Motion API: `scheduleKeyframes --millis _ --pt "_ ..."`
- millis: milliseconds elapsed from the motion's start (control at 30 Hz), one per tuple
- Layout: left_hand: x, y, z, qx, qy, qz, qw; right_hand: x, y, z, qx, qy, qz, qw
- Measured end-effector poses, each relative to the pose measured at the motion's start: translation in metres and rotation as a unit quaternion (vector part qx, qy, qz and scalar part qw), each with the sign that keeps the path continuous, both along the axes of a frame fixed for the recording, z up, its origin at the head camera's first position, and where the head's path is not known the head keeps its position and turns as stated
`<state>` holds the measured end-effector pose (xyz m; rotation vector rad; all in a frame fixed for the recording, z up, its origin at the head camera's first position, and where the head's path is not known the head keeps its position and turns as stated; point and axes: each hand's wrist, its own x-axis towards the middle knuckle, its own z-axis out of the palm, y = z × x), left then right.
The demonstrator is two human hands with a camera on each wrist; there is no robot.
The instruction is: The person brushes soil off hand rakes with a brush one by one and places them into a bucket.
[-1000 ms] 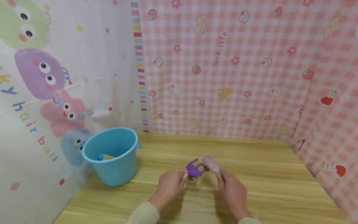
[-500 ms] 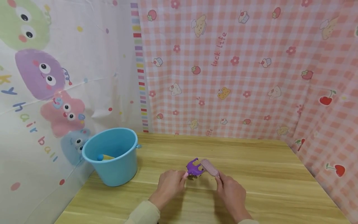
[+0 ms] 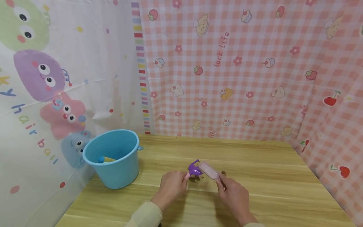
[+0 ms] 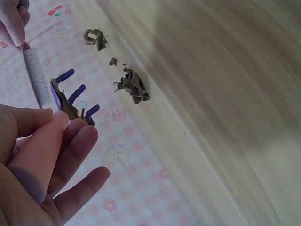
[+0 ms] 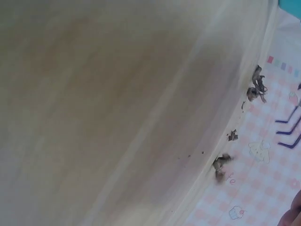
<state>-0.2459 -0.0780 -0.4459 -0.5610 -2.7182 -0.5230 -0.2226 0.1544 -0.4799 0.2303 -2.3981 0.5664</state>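
Note:
My left hand [image 3: 173, 186] grips the pink handle [image 4: 40, 153] of a small toy rake with a purple head [image 3: 194, 168]. In the left wrist view brownish residue clings to the head near its prongs. My right hand [image 3: 234, 193] holds a pale pink brush [image 3: 209, 171] with a dotted face, its tip against or just over the rake head. Curled, dry-looking brown scraps [image 4: 132, 85] lie on the table below the rake. Another brown scrap [image 3: 223, 173] lies beyond the brush, near my right fingers. In the right wrist view only a bit of the right hand shows.
A light blue bucket [image 3: 122, 173] stands at the left of the wooden table [image 3: 263, 170]. Inside it is a yellow item with a blue end [image 3: 105, 159]. A pink checked cloth [image 3: 255, 78] hangs behind, and a white printed cloth [image 3: 99, 78] at the left.
The brush has moved left across the rake's prongs. A brown scrap by the right prong is no longer there, and one now shows on the table beyond the brush. The left hand barely moves.

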Motion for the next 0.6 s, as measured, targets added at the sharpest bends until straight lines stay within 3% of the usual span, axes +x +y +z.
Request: scheduleKeyframes --millis 133,333,600 --pt "-0.0007 0.0004 0.0015 -0.002 0.011 0.0 0.9999 -0.0003 -0.0011 -0.0027 0.0 0.007 -0.002 1.0" --pt "-0.0007 0.0 0.0014 -0.008 0.023 -0.001 0.9997 -0.0005 0.0009 -0.0007 -0.019 -0.048 -0.023 0.998" --pt "0.0006 0.0002 0.0004 -0.014 0.034 0.0 0.9993 -0.0019 0.0039 0.0018 -0.021 -0.084 -0.045 0.995"
